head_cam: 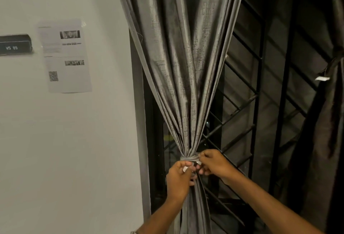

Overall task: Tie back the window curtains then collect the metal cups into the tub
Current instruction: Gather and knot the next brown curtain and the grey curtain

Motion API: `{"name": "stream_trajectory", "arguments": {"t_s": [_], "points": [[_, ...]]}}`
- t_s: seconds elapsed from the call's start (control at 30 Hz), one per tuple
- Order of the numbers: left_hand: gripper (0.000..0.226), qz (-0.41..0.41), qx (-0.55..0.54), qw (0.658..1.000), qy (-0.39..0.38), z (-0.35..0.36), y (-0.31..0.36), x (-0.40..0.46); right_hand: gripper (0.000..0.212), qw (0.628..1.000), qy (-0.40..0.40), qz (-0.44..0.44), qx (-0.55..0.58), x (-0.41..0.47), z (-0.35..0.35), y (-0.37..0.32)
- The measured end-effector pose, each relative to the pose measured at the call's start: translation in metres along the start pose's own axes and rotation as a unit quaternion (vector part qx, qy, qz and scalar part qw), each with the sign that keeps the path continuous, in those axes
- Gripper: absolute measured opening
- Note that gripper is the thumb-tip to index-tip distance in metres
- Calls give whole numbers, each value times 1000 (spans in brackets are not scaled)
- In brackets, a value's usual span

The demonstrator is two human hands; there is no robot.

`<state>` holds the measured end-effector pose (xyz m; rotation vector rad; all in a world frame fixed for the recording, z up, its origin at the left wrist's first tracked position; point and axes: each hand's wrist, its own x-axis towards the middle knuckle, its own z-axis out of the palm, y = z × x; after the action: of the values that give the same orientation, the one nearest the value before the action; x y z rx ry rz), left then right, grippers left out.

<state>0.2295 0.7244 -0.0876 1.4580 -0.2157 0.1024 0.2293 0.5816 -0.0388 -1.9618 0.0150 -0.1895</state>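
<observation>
A grey curtain hangs at the left of the dark window, gathered into a narrow waist low down. A grey tie-back band is wrapped around that waist. My left hand grips one end of the band just below and left of the knot, with a small white tag showing between the fingers. My right hand pinches the other end at the right of the waist. A second, darker curtain at the far right edge is tied back with its own band. No metal cups or tub are in view.
A black metal window grille with diagonal bars stands behind the curtains. A white wall fills the left, with a printed sheet taped to it and a small black device reading "WS 05".
</observation>
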Motion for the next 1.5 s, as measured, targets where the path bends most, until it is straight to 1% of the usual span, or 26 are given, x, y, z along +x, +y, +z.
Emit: {"name": "stream_trajectory", "arguments": {"t_s": [0.17, 0.23, 0.37, 0.43, 0.5, 0.57, 0.73, 0.83, 0.97, 1.03, 1.1, 1.2, 1.37, 1.43, 1.5], "points": [[10, -45, -52, 998, 3, 4, 4, -1, 9, 996, 42, -8, 80, -6, -1, -8], [10, -52, -56, 997, -10, 2, 8, 2, 9, 993, 25, 15, 114, -11, 0, -8], [18, -72, -79, 992, -61, -4, 17, 4, 12, 986, -38, 45, 156, -22, 4, -3], [20, -96, -91, 988, -82, -5, 17, 5, 13, 982, -44, 32, 180, -25, 6, -1], [20, -120, -106, 983, -88, -6, 16, 7, 14, 977, -40, 15, 207, -26, 9, -1], [20, -140, -119, 978, -94, -8, 17, 10, 17, 972, -38, 17, 233, -25, 12, -1], [21, -165, -150, 966, -129, -17, 22, 10, 18, 967, -41, 93, 235, -22, 15, 7], [20, -176, -129, 967, -128, -18, 22, 12, 16, 958, -44, 138, 247, -18, 17, 13], [20, -190, -110, 967, -127, -20, 20, 14, 12, 936, -60, 203, 283, -12, 22, 18], [21, -193, -104, 966, -135, -21, 21, 15, 9, 928, -69, 219, 294, -8, 24, 19], [24, -196, -93, 968, -124, -21, 21, 15, 8, 923, -70, 227, 304, -6, 28, 19], [27, -198, -79, 973, -89, -19, 22, 17, 9, 917, -43, 231, 322, -4, 38, 18], [27, -185, -69, 978, -66, -13, 19, 14, 18, 915, 25, 215, 340, -1, 44, 29], [20, -169, -78, 981, -58, -12, 17, 13, 17, 917, 58, 201, 338, 0, 47, 32], [14, -147, -78, 985, -45, -8, 15, 13, 24, 916, 71, 195, 342, 1, 51, 30]]}}
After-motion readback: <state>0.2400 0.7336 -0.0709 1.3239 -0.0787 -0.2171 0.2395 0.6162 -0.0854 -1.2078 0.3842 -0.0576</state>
